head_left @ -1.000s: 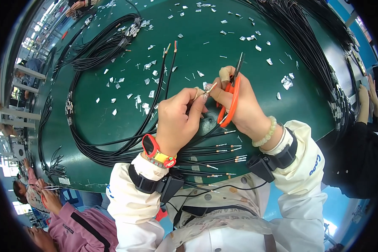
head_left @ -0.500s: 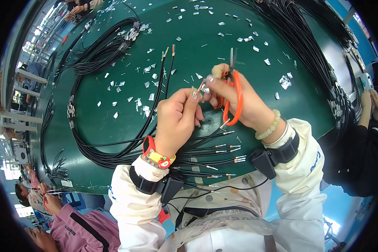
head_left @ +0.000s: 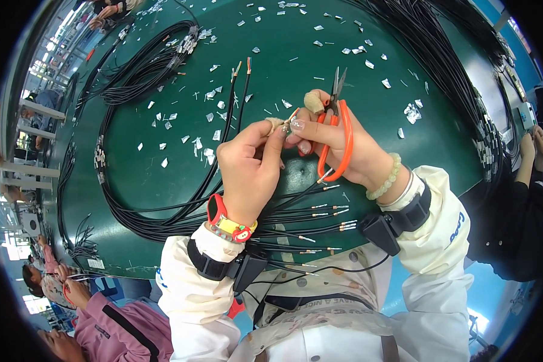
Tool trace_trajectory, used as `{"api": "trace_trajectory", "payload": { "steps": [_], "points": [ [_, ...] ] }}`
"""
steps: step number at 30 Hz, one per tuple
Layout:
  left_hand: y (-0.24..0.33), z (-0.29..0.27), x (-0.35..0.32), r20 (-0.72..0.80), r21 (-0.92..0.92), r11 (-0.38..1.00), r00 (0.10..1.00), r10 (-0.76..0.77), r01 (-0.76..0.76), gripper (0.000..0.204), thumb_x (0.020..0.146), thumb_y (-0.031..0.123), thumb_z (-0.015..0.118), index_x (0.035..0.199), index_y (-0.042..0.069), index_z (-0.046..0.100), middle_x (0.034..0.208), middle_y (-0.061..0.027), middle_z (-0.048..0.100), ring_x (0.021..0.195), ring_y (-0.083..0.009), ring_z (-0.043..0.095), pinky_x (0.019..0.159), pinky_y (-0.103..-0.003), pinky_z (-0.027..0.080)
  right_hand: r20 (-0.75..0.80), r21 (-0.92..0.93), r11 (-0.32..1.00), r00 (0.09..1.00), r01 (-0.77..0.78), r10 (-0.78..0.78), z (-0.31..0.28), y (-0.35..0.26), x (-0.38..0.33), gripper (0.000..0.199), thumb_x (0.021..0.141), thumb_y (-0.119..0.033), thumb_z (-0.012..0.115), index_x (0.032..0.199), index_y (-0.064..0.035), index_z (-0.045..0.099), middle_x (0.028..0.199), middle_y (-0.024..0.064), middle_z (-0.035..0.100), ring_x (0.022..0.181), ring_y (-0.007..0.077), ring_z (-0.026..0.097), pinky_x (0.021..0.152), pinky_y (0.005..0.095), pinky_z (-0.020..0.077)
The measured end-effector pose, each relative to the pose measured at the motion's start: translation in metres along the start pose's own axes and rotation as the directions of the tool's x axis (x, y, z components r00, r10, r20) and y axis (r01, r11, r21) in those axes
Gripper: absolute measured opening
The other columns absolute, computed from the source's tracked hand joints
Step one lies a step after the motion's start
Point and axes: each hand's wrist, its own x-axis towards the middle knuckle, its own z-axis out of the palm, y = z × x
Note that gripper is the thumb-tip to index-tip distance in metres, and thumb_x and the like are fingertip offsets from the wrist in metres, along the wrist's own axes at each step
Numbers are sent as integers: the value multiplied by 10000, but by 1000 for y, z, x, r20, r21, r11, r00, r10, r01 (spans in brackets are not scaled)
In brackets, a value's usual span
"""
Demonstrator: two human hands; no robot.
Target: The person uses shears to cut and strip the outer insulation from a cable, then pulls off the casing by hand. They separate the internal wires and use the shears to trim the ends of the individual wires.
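Observation:
Fingertips of my left hand [head_left: 250,163] pinch the stripped end of a black cable, where thin coloured wires [head_left: 294,113] stick up. My right hand [head_left: 362,148] meets it there, thumb and forefinger closed on the same wires. Orange-handled scissors [head_left: 348,142] hang in my right hand, handles around the fingers, blades pointing away from me and slightly apart. Tan finger covers are on a finger of each hand. Beneath my wrists, several black cables [head_left: 142,226] fan out to the right, with stripped, pale-tipped ends [head_left: 347,226].
Two cable ends [head_left: 248,69] lie beyond my left hand. Foil scraps [head_left: 210,117] litter the green table [head_left: 295,78]. A cable coil [head_left: 145,84] lies far left, a thick cable bundle [head_left: 431,66] at right. A co-worker in pink [head_left: 117,326] sits at left; another person's hands [head_left: 532,148] are at right.
My left hand has shifted slightly left, and the coloured wires show more clearly between the fingertips. The scissors' blades have turned a little to the right in my right hand.

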Motion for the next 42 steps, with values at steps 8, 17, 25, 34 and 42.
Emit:
{"api": "trace_trajectory", "payload": {
  "steps": [8, 17, 25, 34, 42],
  "points": [
    [0, 0, 2, -71, 125, 976, 979, 189, -180, 78, 771, 5, 607, 826, -49, 598, 681, -65, 629, 531, -53, 537, 479, -174, 422, 58, -347, 938, 998, 23, -3, 3, -19, -10, 251, 745, -38, 620, 741, -78, 371, 680, 2, 507, 625, 70, 515, 574, 199, 430],
    [1, -3, 1, -12, 186, 960, 977, 213, -207, 78, 778, 10, 602, 834, -43, 591, 721, -74, 639, 560, -71, 568, 501, -176, 449, 6, -576, 751, 920, 324, -393, -10, -14, -2, 212, 735, -14, 630, 789, -54, 429, 785, 84, 593, 681, 75, 540, 622, 189, 433],
    [-2, 0, 2, 66, 181, 949, 966, 250, -258, 86, 801, 16, 574, 855, -51, 583, 697, -74, 632, 534, -71, 562, 480, -171, 441, -51, -474, 807, 904, 352, -424, -7, -15, -5, 250, 717, 16, 647, 761, -58, 412, 801, 106, 609, 713, 104, 579, 641, 212, 456],
    [8, -2, 2, 116, 102, 995, 993, 0, -12, 121, 833, 60, 544, 850, -53, 583, 716, -79, 637, 530, -68, 555, 478, -165, 436, -176, -501, 833, 915, 233, -362, -8, -20, -5, 262, 721, 4, 651, 734, -56, 396, 766, 104, 609, 686, 121, 585, 622, 219, 463],
    [-6, -1, 2, 59, 117, 967, 973, 223, -228, 85, 800, 35, 583, 832, -44, 590, 695, -70, 630, 539, -69, 561, 500, -178, 447, 67, -633, 658, 876, 408, -478, -12, -18, -4, 271, 722, 14, 637, 748, -63, 379, 766, 117, 610, 719, 129, 589, 663, 238, 465]
  ]
}}
